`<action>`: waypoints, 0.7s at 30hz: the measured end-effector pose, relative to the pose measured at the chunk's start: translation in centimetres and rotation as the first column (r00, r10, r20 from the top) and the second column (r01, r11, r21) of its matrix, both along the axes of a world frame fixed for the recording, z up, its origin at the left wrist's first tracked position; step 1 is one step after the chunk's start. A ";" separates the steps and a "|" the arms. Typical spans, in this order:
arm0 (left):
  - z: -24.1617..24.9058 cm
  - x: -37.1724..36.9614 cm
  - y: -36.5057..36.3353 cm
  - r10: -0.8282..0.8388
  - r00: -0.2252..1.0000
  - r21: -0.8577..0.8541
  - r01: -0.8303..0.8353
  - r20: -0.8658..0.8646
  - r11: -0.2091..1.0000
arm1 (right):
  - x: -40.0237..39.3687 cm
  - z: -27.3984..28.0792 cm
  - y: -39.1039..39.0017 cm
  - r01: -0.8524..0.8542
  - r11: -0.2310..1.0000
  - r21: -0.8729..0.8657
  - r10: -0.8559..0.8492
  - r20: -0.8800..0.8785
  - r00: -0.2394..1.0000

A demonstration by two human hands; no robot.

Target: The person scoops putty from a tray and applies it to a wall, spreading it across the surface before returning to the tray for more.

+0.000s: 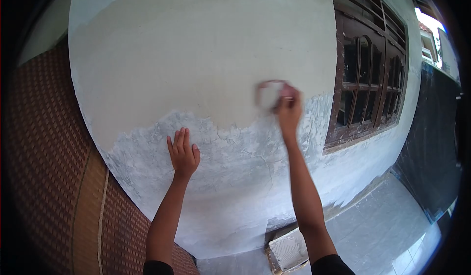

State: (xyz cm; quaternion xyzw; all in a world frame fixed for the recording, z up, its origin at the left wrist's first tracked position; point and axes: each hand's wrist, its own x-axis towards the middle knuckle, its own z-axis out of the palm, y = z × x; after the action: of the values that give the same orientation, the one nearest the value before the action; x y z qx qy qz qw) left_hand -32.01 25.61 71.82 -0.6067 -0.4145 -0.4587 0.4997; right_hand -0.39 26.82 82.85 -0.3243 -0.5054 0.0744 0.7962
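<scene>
My left hand point(183, 153) rests flat against the wall, open with its fingers stretched upward, on the rough grey-white patch point(221, 152). My right hand point(290, 109) is raised higher and to the right, closed around a small reddish-brown piece with a pale middle point(269, 94). Motion blurs that piece, so its exact kind cannot be told. It is up against the wall point(196, 54), close to where the smooth cream upper coat meets the rough, cracked lower part.
A brown wooden window point(363, 79) with glass panes is set in the wall at right. Below stands a box-like tray point(289, 251) with a whitish textured surface. Woven brown panels point(44, 142) line the left. A dark panel point(429, 137) stands at right beside the grey tiled floor point(368, 231).
</scene>
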 end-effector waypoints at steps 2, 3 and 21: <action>0.0 0.0 0.0 -0.004 1.000 0.001 0.004 -0.002 1.000 | -5.8 -0.5 -0.7 0.076 0.950 0.304 -0.167 0.288 0.943; 0.0 -0.2 0.0 -0.008 1.000 -0.001 0.008 -0.008 1.000 | -7.8 -0.3 -1.9 0.066 0.944 0.324 -0.195 0.384 0.903; -0.4 2.4 -0.9 0.013 0.994 -0.120 0.000 0.110 0.993 | -6.2 0.2 -1.8 0.001 0.939 0.343 -0.154 0.421 0.894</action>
State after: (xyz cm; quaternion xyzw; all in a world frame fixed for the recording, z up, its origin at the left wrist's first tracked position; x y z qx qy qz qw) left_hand -29.65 24.75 71.41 -0.6080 -0.4702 -0.4641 0.4402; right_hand -6.63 25.02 83.04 -0.2133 -0.6644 -0.1200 0.7062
